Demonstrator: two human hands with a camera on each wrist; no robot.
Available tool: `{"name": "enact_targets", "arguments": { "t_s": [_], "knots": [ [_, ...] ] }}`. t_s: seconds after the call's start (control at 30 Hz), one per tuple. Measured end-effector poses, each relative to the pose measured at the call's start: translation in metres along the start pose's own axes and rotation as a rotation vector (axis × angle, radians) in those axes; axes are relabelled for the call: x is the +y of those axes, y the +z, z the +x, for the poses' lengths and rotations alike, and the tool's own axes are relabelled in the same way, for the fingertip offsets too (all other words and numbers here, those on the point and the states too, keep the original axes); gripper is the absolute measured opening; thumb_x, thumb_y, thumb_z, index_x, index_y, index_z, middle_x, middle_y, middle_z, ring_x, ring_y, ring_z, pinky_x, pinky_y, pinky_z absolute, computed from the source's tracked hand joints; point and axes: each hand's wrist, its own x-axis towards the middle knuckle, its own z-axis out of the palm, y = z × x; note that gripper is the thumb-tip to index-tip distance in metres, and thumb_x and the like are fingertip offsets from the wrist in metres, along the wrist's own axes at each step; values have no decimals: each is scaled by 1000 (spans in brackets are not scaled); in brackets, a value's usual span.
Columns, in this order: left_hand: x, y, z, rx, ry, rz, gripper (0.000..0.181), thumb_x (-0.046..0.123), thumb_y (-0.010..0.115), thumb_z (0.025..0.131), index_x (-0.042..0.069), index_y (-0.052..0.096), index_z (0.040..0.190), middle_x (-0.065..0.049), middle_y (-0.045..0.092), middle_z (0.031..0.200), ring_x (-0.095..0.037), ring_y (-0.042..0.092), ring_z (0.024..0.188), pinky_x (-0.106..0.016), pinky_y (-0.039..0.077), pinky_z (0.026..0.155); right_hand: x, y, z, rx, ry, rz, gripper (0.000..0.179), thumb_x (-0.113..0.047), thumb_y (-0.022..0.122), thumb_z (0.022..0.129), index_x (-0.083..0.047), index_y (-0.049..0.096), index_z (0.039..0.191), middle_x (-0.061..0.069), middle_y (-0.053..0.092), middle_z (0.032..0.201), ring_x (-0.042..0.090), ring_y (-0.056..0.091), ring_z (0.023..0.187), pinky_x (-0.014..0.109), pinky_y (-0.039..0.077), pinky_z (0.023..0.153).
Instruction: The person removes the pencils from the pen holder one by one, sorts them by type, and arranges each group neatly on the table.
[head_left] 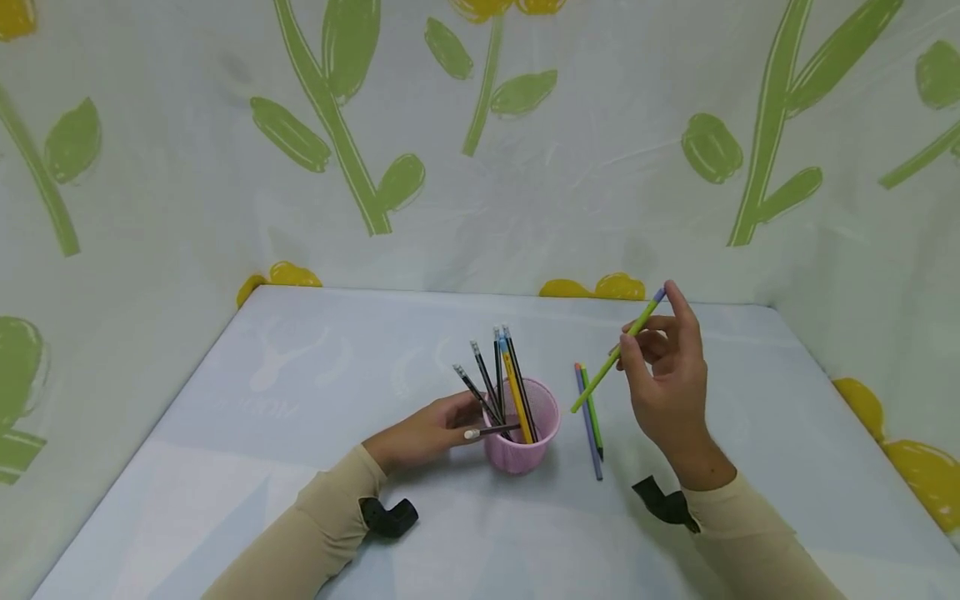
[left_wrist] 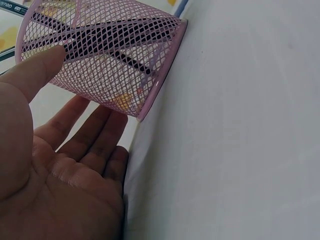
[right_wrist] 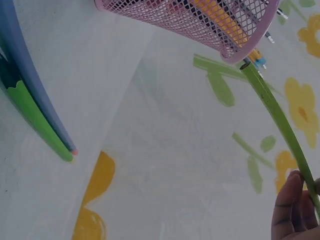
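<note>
My left hand [head_left: 429, 427] holds the side of a pink mesh pencil cup [head_left: 515, 457], which stands upright on the table. In the left wrist view the thumb [left_wrist: 47, 67] lies against the mesh and the other fingers reach round the far side. Inside the cup lean several black pencils [head_left: 486, 373] with white ends and a yellow pencil [head_left: 516, 385]. My right hand [head_left: 667, 387] pinches a lime-green pencil [head_left: 617, 353] with a purple upper end, raised and slanting down toward the cup. Its lower end appears close to the cup's rim in the right wrist view.
Right of the cup, a purple pencil [head_left: 589, 425] and a green pencil [head_left: 593, 412] lie side by side on the pale table [head_left: 300, 467]. Behind the table rises a white backdrop [head_left: 585, 192] printed with green leaves and yellow flowers.
</note>
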Motion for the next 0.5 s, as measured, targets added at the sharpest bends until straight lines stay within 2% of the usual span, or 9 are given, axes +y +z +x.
{"name": "enact_targets", "arguments": {
  "t_s": [0.1,0.2,0.33,0.5],
  "knots": [
    [0,-1,-1,9,5,2,42,14,56,101,1,46,141,-17,55,143,-32,47,140,-47,36,117,4,-1,0,-54,65,-42,76,16,56,92,-9,27,157,-5,52,104,-3,65,78,11,55,66],
    [-2,0,-1,1,7,1,43,15,56,102,1,46,141,-17,55,143,-32,46,140,-45,36,117,9,-2,-2,-124,146,-65,77,11,57,94,-15,24,159,4,53,107,-5,66,72,13,56,62],
    [-2,0,-2,1,5,10,42,15,55,102,2,46,141,-17,55,143,-31,47,140,-43,37,117,15,-3,-2,-204,235,-77,77,6,56,98,-20,20,160,15,53,109,-1,67,65,17,57,59],
    [-1,0,-1,6,7,8,42,13,55,101,1,46,140,-18,54,144,-32,46,141,-48,34,118,24,-4,-1,-307,356,-108,75,-3,55,101,-26,15,160,18,54,110,5,67,64,21,57,59]
  ]
}}
